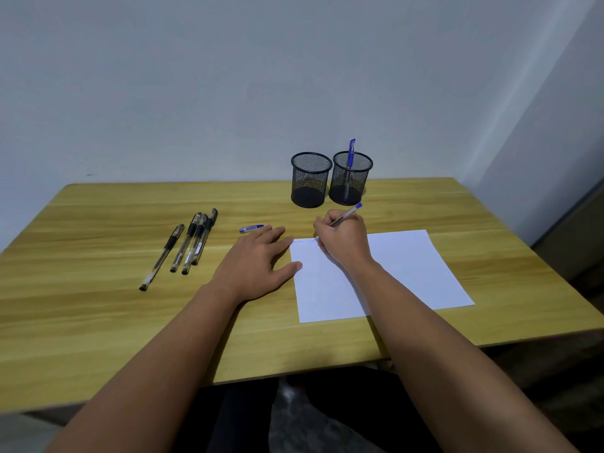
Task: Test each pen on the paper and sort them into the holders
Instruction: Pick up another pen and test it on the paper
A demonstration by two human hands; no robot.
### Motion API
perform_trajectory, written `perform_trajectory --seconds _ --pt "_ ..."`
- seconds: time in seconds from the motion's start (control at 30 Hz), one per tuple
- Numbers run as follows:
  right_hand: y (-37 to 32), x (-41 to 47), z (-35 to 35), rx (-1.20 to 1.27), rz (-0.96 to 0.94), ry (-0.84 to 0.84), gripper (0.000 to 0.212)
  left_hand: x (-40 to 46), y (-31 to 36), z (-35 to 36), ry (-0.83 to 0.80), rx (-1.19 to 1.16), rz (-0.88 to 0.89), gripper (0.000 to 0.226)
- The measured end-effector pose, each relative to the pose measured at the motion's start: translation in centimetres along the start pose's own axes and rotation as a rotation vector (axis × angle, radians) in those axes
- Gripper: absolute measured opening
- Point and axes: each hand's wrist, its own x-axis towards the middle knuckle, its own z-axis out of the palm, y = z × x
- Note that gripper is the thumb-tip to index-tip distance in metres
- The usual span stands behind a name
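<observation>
Two hands: both over the table's middle, near the paper's far-left corner.
Table (98, 322): wooden, carries everything.
Paper (392, 273): right of centre, running to the near edge; thin, limp and light, likely to slide unless pinned.
Left hand (258, 263): fingers straight and flat on the wood, fingertips at the paper's left edge; holds nothing.
Right hand (343, 237): fingers curled round the blue pen (351, 212), tip on the paper's far-left corner beside faint marks.
Holders: left holder (310, 179) looks empty; right holder (350, 178) has one blue pen standing; both at the far edge.
Black pens (188, 243): four, left half, uncapped state unclear; light, stiff, smooth, best pinched mid-barrel.
Blue cap (251, 228): loose, just beyond the left fingertips.
</observation>
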Motion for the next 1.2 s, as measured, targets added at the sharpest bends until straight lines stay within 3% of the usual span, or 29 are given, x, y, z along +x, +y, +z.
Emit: perform_trajectory --seconds 1.0,1.2 --pt "-1.0 -0.6 -0.5 -0.132 -0.022 0.039 0.037 0.0 -0.1 0.1 0.006 0.007 0.007 0.077" --pt "-1.3 -0.6 -0.8 -0.021 0.025 0.113 0.039 -0.1 -0.1 0.1 0.008 0.001 0.009 0.073"
